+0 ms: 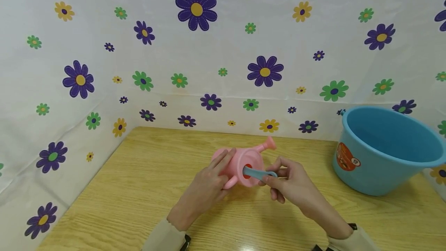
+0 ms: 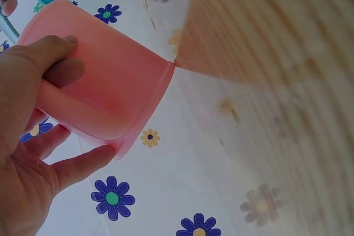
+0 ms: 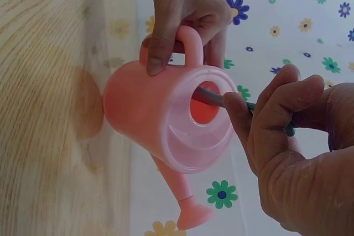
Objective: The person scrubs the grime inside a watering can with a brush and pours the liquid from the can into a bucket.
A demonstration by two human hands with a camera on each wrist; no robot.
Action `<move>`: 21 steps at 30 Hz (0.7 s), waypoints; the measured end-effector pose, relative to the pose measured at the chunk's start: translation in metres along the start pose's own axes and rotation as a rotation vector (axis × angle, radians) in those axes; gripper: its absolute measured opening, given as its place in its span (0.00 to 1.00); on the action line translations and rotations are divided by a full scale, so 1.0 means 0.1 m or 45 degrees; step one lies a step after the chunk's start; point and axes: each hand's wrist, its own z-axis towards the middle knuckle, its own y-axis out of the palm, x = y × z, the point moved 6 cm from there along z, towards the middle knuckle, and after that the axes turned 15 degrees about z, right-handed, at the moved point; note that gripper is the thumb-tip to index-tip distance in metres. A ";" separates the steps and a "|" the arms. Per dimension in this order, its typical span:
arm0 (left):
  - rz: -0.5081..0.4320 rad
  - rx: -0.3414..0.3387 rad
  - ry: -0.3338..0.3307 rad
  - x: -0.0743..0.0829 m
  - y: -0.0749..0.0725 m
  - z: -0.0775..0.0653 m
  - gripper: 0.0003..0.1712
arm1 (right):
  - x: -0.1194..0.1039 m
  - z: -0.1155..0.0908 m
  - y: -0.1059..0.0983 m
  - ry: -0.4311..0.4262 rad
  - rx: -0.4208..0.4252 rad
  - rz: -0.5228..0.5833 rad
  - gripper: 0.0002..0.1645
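Observation:
A pink watering can [image 1: 257, 160] lies tipped on the wooden table, its holed top turned to the right and its sprinkler spout pointing away. My left hand [image 1: 209, 181] holds it, with the thumb against the body [image 2: 105, 53] and fingers around its loop handle [image 3: 192, 48]. A slim light-blue handle [image 1: 258, 173] sticks out through the red-looking opening. Its outer end is pinched between the thumb and fingers of my right hand [image 1: 292, 183]. Whatever is on its inner end is hidden inside the can.
A large blue bucket [image 1: 373, 169] with an orange-red label stands on the right side of the table [image 1: 146, 189]. White flowered sheeting [image 1: 223, 42] rises behind the table and along its left side.

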 end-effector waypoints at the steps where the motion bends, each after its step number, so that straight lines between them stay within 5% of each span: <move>1: 0.000 0.000 -0.003 0.00 0.00 0.00 0.07 | 0.00 0.00 0.00 0.001 -0.002 -0.002 0.10; 5: 0.006 -0.006 -0.008 -0.01 0.01 0.00 0.15 | -0.01 -0.01 -0.03 0.000 -0.007 -0.003 0.10; 21: 0.005 -0.006 0.000 -0.02 0.01 -0.02 0.15 | 0.13 0.12 0.07 0.009 0.081 0.114 0.11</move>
